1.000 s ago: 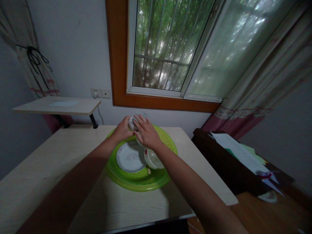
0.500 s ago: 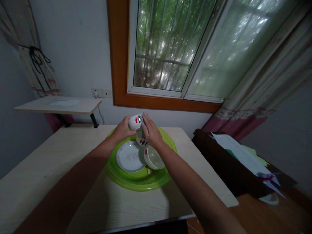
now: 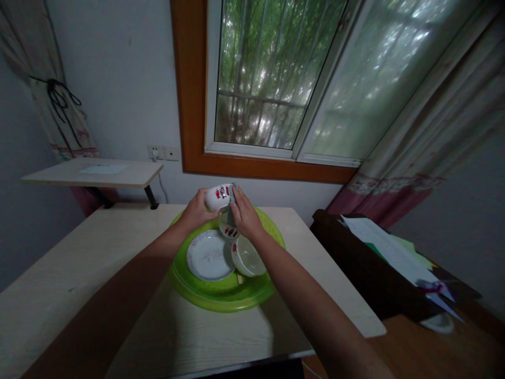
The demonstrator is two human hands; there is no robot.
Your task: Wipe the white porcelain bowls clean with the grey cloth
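Note:
Over the far part of a green basin [image 3: 221, 304], my left hand [image 3: 196, 210] grips a white bowl [image 3: 216, 198] with red and black marks, tipped on its side. My right hand [image 3: 246, 212] presses a greyish cloth [image 3: 228, 217] against the bowl's mouth, its fingers lying together; part of the cloth hangs below. In the basin lie a white plate [image 3: 210, 255] with a faint pattern, a white bowl [image 3: 249, 257] at its right, and another patterned bowl [image 3: 229, 230] behind, partly hidden by my right hand and the cloth. A small light-coloured stick end [image 3: 239, 279] shows beside the plate.
The basin stands on a pale wooden table [image 3: 130, 231]. A small raised shelf [image 3: 94, 172] with a paper on it stands at the back left. To the right, papers [image 3: 379, 237] lie on dark furniture. A window [image 3: 268, 79] is behind the table.
The held bowl has turned slightly in my left hand and shifted a little left. My right hand stays against it with the cloth. The view has shifted slightly.

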